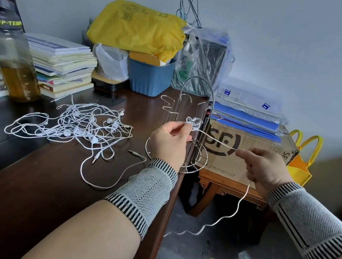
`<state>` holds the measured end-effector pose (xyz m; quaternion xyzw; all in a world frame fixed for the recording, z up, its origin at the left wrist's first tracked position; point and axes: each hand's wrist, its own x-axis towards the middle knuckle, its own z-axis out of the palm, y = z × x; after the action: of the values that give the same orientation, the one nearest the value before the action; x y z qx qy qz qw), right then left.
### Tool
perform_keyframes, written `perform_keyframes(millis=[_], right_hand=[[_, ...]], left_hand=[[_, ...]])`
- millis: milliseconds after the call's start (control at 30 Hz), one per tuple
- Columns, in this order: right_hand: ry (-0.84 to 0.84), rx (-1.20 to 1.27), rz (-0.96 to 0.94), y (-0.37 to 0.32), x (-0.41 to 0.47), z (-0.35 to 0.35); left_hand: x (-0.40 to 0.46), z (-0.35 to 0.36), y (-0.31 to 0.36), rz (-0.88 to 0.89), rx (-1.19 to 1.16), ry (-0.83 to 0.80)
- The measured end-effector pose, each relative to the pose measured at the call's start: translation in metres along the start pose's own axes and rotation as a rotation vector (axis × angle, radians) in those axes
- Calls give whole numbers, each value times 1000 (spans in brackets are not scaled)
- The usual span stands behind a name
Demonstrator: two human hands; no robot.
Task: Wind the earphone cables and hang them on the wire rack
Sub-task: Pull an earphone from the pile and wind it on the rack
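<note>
A silver wire rack [193, 102] with hooked arms stands at the right edge of the dark wooden table [41, 178]. My left hand [167, 144] pinches the earbud end of a white earphone cable [218, 142] just in front of the rack. That cable stretches right to my right hand [266, 169], which pinches it; from there it hangs toward the floor. A tangled heap of white earphones [80, 126] lies on the table to the left, with several jack plugs showing.
A cardboard box [248, 158] on a small wooden stand sits right of the rack, folders on top. At the back are a blue bin [150, 77], yellow bag, book stack [63, 66] and a large bottle [13, 56]. A yellow tote [301, 164] stands on the floor.
</note>
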<state>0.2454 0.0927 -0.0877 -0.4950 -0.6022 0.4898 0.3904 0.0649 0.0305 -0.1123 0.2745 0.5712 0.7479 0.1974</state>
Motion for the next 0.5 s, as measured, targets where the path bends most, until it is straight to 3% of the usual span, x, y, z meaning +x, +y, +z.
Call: perform_keyframes(millis=[300,433,500], right_hand=[[149,-765,-687,-81,-15,53],[128,-1181,-819,-104,-11,78],[84,-1300,-784,-112,-11,90]], left_hand=[[4,1,-6,-30,-2,10],[3,1,-7,-26,-34,-9],[3,1,-5,-4,-19,-2]])
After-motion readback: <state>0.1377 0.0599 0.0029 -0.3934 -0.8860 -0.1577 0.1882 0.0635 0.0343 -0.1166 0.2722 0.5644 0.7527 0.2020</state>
